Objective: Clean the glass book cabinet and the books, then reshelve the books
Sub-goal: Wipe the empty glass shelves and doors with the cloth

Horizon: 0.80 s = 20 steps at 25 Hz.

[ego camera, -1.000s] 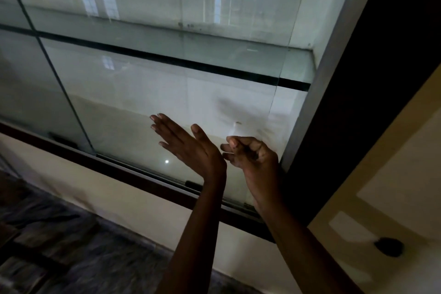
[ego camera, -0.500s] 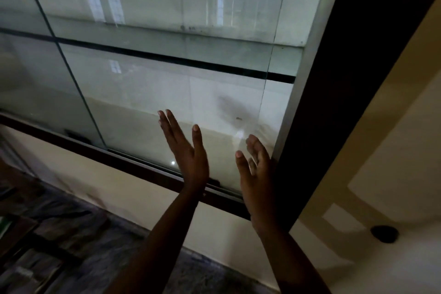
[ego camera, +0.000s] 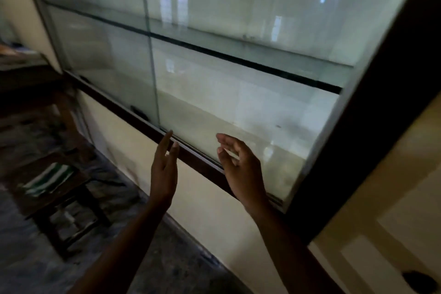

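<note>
Tall glass-fronted book cabinet [ego camera: 238,107] with sliding panes and dark wooden frame, filling the far wall; glass shelf [ego camera: 238,48] across its middle. Raised near the lower rail: left hand [ego camera: 164,169] and right hand [ego camera: 242,169], fingers loosely straight, gripping nothing (contact with the glass not discernible). Shifted leftward, off the pane's right end pressed a moment ago. Likely reading: pane pushing finished, reshelving next. At near left, blurred green-and-white books [ego camera: 47,179] on a dark wooden stool [ego camera: 95,207], well apart from both hands.

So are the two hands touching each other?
Apart. The head view shows a wide gap, with the cabinet frame visible between the left hand and the right hand.
</note>
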Each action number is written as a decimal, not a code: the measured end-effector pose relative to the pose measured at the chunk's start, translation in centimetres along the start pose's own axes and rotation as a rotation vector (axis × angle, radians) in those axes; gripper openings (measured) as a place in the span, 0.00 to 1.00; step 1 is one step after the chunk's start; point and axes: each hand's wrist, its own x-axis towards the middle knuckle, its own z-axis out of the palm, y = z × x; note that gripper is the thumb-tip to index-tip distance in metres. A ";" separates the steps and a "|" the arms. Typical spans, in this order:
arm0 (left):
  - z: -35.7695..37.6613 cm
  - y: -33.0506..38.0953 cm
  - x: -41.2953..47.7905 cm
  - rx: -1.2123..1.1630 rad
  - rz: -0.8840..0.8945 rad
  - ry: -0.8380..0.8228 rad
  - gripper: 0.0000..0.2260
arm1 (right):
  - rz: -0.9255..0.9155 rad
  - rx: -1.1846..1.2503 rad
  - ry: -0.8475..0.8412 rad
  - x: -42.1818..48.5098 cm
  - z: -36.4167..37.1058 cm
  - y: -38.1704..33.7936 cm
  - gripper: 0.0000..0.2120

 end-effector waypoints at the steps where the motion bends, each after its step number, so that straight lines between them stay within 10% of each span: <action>1: -1.8 -0.2 1.4 0.006 0.002 0.039 0.18 | -0.043 -0.027 -0.049 1.8 1.6 -0.5 0.13; 16: -30.7 -15.9 39.6 -0.075 -0.362 0.258 0.32 | -0.620 -0.743 -0.628 34.0 41.4 -4.7 0.19; 20: -33.0 -16.4 46.4 -0.122 -0.189 0.321 0.29 | -0.883 -1.080 -0.729 42.6 49.5 -3.5 0.22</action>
